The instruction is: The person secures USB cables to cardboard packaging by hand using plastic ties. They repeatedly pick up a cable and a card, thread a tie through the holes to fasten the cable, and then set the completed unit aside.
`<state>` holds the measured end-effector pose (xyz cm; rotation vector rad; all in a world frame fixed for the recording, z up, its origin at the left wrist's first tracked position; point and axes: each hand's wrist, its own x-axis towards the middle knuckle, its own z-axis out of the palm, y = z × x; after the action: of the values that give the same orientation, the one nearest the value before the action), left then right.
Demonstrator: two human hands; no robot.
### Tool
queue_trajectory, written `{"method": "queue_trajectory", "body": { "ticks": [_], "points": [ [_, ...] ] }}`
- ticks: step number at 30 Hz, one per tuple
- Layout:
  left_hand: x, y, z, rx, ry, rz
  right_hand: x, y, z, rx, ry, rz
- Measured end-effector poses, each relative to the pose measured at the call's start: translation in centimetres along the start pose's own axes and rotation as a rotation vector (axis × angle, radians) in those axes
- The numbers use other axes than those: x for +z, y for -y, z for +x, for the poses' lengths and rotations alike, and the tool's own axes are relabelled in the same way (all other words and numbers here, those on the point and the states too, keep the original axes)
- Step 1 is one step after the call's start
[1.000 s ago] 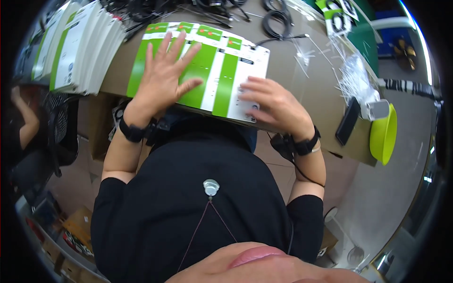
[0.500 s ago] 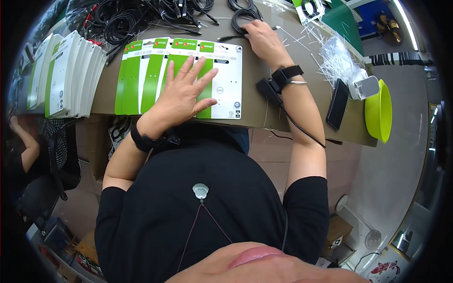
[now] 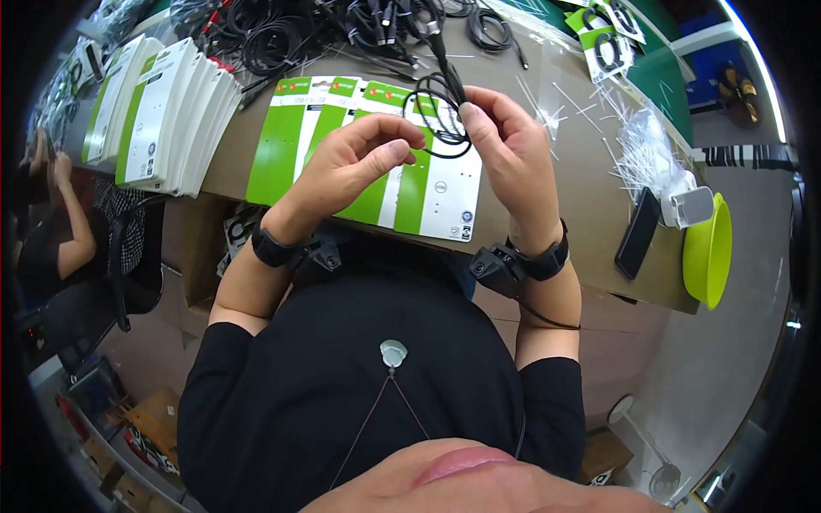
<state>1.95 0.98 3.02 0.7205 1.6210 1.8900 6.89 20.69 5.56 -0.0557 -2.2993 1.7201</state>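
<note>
Right hand (image 3: 513,154): grasping a black cable coil (image 3: 451,84) between thumb and fingers, knuckles turned outward.
Cable coil: at the right hand's fingertips, its loops hanging toward the left hand, a connector end standing up beyond them.
Left hand (image 3: 355,162): fingers curled, thumb near the index; I cannot tell whether the fingertips touch the nearest loop.
Green-and-white cards (image 3: 372,205): overlapping in a fan on the tabletop (image 3: 513,205), beneath the left hand and the coil.
Card stack (image 3: 162,120): well to the left of the left hand.
Cable pile (image 3: 376,30): beyond both hands.
White ties (image 3: 637,158): loose, to the right of the right hand.
Handling advice: pinch all the strands where they gather, or the loops may spring apart; steady the loose side with the left fingertips; keep the coil lifted so dangling loops don't drag the cards out of line.
</note>
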Motion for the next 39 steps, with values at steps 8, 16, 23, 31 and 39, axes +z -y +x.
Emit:
{"method": "queue_trajectory", "body": {
  "ticks": [8, 16, 23, 31, 39],
  "points": [
    [-0.8, 0.1, -0.2, -0.002, -0.002, -0.049, 1.3, 0.8, -0.7, -0.081, -0.019, -0.269],
    [0.8, 0.3, 0.1, 0.055, -0.108, -0.301, 3.3, 0.0, -1.2, -0.687, -0.043, -0.65],
    [-1.7, 1.6, 1.4, 0.165, 0.093, -1.0, 2.7, -1.5, -2.9, -0.221, 0.148, -0.291],
    [-0.3, 4.2, 1.3, -0.073, 0.219, -0.866, 4.3, -2.8, -2.1, 0.119, 0.012, 0.859],
    [0.9, 1.5, 1.4, -0.182, 0.01, -0.895, 3.5, -3.4, -2.4, 0.174, 0.013, 0.79]
  ]
}}
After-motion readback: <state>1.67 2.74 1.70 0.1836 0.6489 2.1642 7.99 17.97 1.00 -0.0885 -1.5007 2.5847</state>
